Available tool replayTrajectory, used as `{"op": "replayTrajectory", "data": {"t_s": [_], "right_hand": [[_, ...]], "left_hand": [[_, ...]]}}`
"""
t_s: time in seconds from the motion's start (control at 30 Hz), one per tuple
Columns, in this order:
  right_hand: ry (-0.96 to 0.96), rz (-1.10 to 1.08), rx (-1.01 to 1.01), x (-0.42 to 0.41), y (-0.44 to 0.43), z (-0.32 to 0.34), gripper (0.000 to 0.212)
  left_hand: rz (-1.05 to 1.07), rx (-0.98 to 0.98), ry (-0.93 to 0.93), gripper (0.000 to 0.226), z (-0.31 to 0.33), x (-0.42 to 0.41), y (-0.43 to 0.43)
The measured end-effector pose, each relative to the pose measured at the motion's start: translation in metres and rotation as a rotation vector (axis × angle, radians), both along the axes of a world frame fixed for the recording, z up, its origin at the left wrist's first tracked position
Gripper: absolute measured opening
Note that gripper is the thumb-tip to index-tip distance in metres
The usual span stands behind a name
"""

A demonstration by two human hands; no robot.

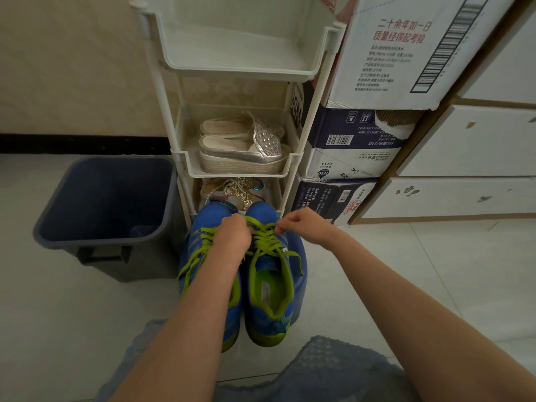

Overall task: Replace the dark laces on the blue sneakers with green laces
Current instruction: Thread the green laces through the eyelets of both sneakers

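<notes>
Two blue sneakers stand side by side on the floor, toes toward the rack. The left sneaker (200, 256) and the right sneaker (271, 291) both carry green laces (265, 242). My left hand (233, 236) rests between the shoes, fingers closed on the green lace near the right sneaker's toe end. My right hand (304, 224) pinches the same lace from the right side. No dark lace is visible.
A white tiered rack (311, 111) stands just beyond the shoes, holding silver shoes (243, 146) and glittery sneakers (235, 192). A dark blue bin (101, 233) sits left. Stacked cardboard boxes (348, 152) and white drawers (470, 140) are on the right.
</notes>
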State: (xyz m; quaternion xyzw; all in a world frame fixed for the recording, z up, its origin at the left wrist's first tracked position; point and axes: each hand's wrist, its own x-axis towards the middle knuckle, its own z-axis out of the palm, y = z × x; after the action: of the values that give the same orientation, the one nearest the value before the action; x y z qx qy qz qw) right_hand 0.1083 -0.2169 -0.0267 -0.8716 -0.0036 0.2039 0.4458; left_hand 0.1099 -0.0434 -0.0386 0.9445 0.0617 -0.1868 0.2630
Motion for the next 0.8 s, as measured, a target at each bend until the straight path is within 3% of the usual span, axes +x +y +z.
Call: {"op": "replayTrajectory", "data": {"t_s": [0.2, 0.7, 0.8], "right_hand": [[-0.136, 0.022, -0.056, -0.008, 0.0, -0.008, 0.015], [-0.196, 0.114, -0.144, -0.001, 0.016, -0.006, 0.003], [-0.203, 0.171, -0.214, 0.002, 0.024, 0.004, 0.014]], "left_hand": [[-0.036, 0.014, -0.105, 0.017, 0.005, -0.006, 0.002], [-0.074, -0.052, -0.145, 0.018, 0.01, -0.013, 0.001], [-0.058, -0.037, -0.134, 0.018, 0.009, -0.011, -0.001]]}}
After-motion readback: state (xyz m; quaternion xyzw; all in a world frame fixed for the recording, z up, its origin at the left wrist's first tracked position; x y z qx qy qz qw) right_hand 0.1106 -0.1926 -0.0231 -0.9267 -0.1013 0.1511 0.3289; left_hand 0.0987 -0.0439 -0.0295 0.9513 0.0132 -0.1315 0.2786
